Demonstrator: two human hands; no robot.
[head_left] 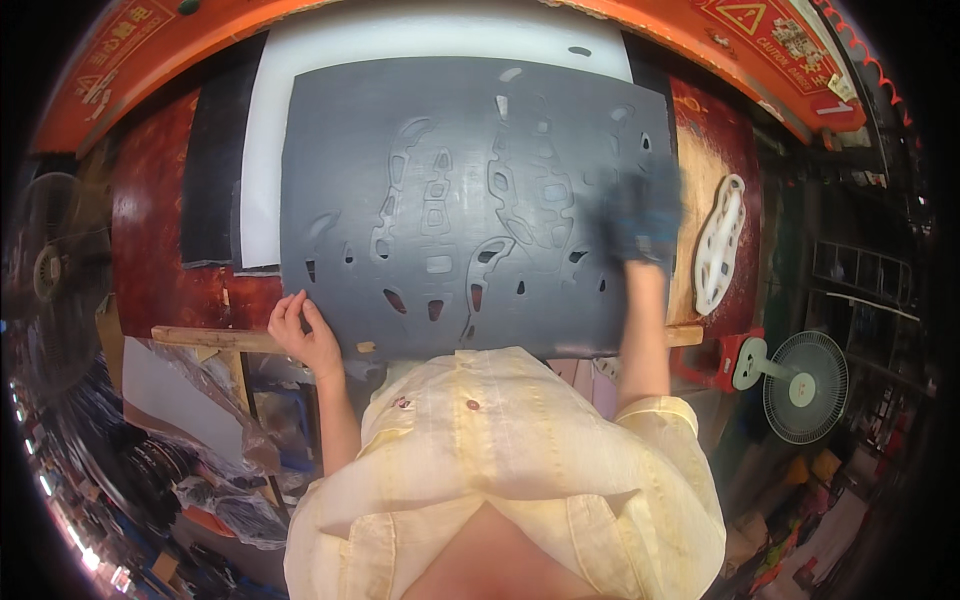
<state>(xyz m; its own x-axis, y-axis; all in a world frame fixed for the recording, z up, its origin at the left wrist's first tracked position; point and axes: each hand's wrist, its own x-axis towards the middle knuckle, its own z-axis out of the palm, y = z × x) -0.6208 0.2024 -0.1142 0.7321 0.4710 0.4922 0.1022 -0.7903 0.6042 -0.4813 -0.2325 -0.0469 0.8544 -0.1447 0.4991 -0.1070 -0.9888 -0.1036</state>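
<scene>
A large dark grey sheet lies in front of me, with several curved outlines and small cut-out holes across its middle and right. My left hand is at the sheet's near left edge, its fingers loosely bent with gaps between them and nothing visible in them. Over the right side of the sheet is my right hand, in what looks like a dark glove with some blue. Motion smears its fingers, and whether it holds anything cannot be made out.
Beneath the grey sheet lies a white sheet, with a black sheet left of it. A white sole-shaped piece with holes rests on the red-brown table. An orange machine beam spans the far side. A fan stands at right.
</scene>
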